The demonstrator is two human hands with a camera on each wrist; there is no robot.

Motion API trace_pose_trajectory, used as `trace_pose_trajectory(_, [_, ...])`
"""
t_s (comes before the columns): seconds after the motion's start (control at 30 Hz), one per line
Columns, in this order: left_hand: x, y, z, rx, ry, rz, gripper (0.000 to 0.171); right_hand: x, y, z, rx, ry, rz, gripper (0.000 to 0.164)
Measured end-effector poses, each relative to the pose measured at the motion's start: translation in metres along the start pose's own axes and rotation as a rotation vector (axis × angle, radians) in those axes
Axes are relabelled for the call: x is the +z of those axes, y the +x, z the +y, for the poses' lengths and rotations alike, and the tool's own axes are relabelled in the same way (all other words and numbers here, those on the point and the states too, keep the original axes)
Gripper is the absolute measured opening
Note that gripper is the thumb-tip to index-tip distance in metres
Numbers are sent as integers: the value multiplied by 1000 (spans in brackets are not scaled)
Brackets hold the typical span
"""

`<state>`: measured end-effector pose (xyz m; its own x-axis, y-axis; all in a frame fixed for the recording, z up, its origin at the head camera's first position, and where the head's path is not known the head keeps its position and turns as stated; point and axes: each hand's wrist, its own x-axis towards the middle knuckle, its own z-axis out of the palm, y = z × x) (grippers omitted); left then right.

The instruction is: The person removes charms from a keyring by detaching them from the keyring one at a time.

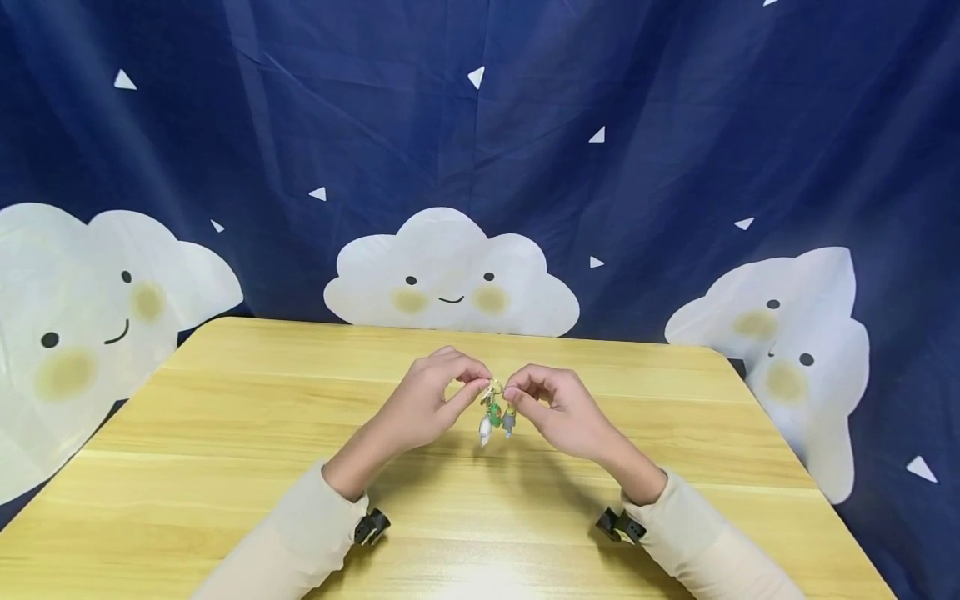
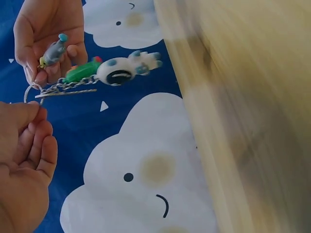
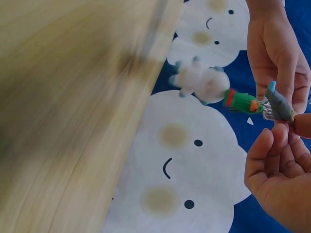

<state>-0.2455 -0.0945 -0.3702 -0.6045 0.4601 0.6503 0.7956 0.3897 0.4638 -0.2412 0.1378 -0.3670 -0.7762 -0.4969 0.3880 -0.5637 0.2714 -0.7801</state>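
Note:
Above the table, my left hand (image 1: pixel 426 402) pinches a metal key ring (image 2: pixel 26 93) between thumb and forefinger. From the ring, on short chains, hang a white astronaut-like figure (image 2: pixel 116 71) with light-blue parts and a green charm (image 2: pixel 78 73) with a red end. A thin flat metal piece (image 2: pixel 73 92) also hangs there. My right hand (image 1: pixel 564 414) pinches the top end of a small grey charm (image 3: pixel 279 105) with a blue tip, close to the ring. In the right wrist view the fingers hide part of that charm's end, and the white figure looks blurred.
The light wooden table (image 1: pixel 225 467) spreads below both hands. Behind it hangs a dark blue curtain (image 1: pixel 390 125) printed with smiling white clouds and small white triangles. Black wrist devices (image 1: pixel 371 527) sit at both cuffs.

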Motion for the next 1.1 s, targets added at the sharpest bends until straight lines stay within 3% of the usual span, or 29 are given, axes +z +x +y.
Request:
trace_pose_trajectory(0.13, [-1,1,1,86,90,-21,4,0,0,0,-5,-2,2,11])
trace_pose_trajectory(0.27, [-3,1,5,100,142,-39,5,1,-1,1,-14,-2,3,11])
trace_pose_trajectory(0.53, [-3,1,8,76,136,-53,6,1,0,1,-3,11,9,11])
trace_pose_trajectory(0.77, [-3,1,6,142,148,-18,5,1,0,1,-15,13,15,10])
trace_pose_trajectory(1.1, [-5,1,6,225,190,-30,12,1,-1,0,-5,14,-12,11])
